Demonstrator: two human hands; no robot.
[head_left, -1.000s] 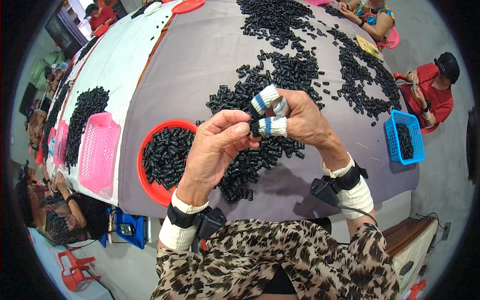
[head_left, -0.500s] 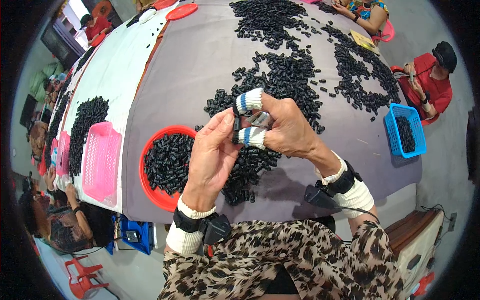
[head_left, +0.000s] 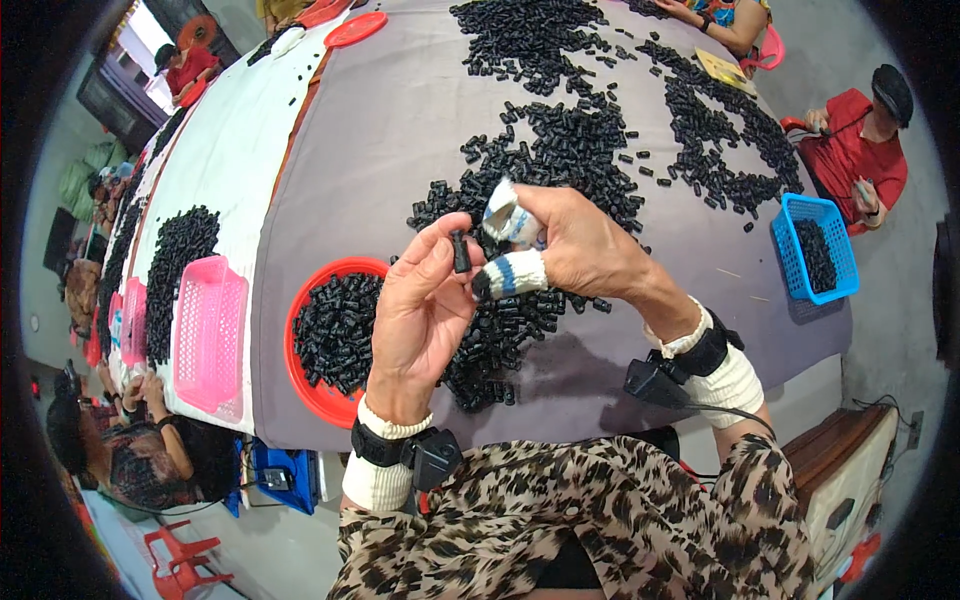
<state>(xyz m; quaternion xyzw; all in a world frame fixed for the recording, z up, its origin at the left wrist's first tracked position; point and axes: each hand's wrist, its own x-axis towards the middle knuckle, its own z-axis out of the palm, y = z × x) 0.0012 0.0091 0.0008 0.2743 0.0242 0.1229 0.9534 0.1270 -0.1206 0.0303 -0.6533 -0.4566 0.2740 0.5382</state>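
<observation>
My left hand (head_left: pixel 425 310) pinches a small black ribbed plastic cylinder (head_left: pixel 461 252) upright between thumb and fingers, above the table. Just to its right is my right hand (head_left: pixel 595 245), its forefinger and thumb apart with nothing visible between them. White knit finger sleeves with blue stripes cover the tips of those fingers; the other right fingers are mostly hidden behind. Beneath both hands spreads a large heap of black cylinders (head_left: pixel 560 150) of the same kind. Left of my left hand stands a round red basin (head_left: pixel 293 345) full of these pieces.
Pink baskets (head_left: pixel 210 330) stand on the white cloth at left beside another black heap (head_left: pixel 180 245). A blue basket (head_left: pixel 815 245) with black pieces sits near the right edge. People work around the table, one in a red shirt (head_left: pixel 850 150) at right.
My right fingers have parted and drawn off the black cylinder, which stays in my left hand. The person in red at right has moved their hands apart.
</observation>
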